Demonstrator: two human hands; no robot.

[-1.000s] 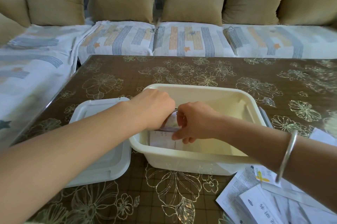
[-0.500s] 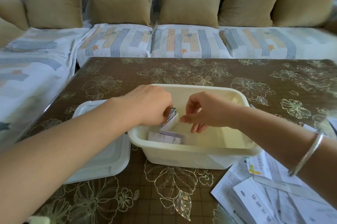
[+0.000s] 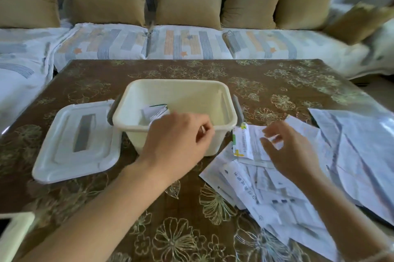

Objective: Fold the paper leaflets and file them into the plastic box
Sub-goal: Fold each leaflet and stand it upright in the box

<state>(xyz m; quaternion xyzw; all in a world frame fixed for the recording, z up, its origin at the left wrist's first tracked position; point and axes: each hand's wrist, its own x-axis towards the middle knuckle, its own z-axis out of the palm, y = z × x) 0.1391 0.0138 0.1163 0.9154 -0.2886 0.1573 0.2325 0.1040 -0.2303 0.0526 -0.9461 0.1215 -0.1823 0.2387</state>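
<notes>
One cream plastic box stands open near the middle of the counter. Its one white lid lies flat just beside it, toward the left edge. Inside the box, near its left wall, folded leaflets stand on edge. There are at least two, but the exact count is hidden. A heap of unfolded leaflets spreads along the right edge, too overlapped to count. Two hands show. The left hand hovers at the box's near rim, fingers loosely curled and holding nothing. The right hand hangs spread and empty over the heap's top sheet.
</notes>
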